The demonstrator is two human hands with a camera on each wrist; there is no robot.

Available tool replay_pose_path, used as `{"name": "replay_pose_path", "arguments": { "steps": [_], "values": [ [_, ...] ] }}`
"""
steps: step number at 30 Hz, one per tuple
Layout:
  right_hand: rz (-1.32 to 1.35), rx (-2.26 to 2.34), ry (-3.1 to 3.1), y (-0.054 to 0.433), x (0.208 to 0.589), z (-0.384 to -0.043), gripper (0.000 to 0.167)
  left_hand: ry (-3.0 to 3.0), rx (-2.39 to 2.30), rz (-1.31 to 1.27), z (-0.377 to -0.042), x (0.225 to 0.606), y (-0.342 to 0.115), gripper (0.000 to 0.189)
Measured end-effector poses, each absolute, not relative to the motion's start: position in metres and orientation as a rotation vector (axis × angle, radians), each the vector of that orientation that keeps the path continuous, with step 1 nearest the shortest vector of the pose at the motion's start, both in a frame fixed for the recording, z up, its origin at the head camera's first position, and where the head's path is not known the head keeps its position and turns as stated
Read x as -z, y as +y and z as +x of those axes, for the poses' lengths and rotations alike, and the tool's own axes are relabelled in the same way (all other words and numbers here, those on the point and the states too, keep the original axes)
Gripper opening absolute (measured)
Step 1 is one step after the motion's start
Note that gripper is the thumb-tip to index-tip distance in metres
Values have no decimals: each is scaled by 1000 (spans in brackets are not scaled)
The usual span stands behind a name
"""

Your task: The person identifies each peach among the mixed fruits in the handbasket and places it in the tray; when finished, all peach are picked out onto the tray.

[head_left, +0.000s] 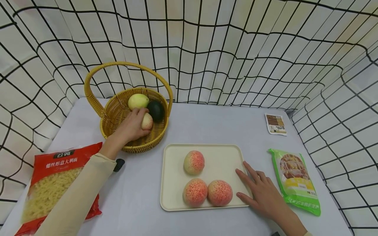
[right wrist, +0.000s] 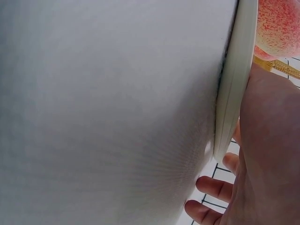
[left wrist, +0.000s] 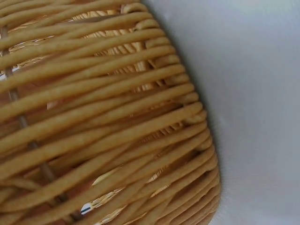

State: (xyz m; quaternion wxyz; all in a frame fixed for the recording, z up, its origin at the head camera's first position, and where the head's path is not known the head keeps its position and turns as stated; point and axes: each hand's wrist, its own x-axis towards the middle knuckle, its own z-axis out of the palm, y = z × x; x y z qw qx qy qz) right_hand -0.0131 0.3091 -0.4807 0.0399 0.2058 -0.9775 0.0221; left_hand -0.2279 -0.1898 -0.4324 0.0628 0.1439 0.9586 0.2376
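Observation:
Inside the yellow wicker basket [head_left: 147, 146], my left hand [head_left: 131, 126] grips a small pale peach [head_left: 147, 121], its fingers curled over the fruit's far side. Close by in the basket lie a yellow-green fruit [head_left: 138, 101] and a dark green avocado-like fruit [head_left: 156, 111]. In the left wrist view the woven basket side [left wrist: 103, 112] hides that hand. My right hand [head_left: 261, 191] lies with fingers spread at the right edge of the cream tray [head_left: 218, 154]. On the tray sit three pink-speckled peaches: one behind [head_left: 194, 162], two side by side in front [head_left: 195, 192].
A red bag of spiral pasta [head_left: 56, 183] lies at the left, under my left forearm. To the right are a green food packet [head_left: 295, 180] and a small white-and-brown sachet [head_left: 276, 124]. Black netting [head_left: 200, 52] over white cloth walls the table's back and sides.

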Motion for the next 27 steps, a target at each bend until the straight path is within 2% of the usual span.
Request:
{"name": "replay_pose_path", "arguments": {
  "steps": [27],
  "values": [
    [593, -47, -3031, 307, 480, -13, 78, 2927, -683, 447, -227, 432, -188, 77]
  ]
}}
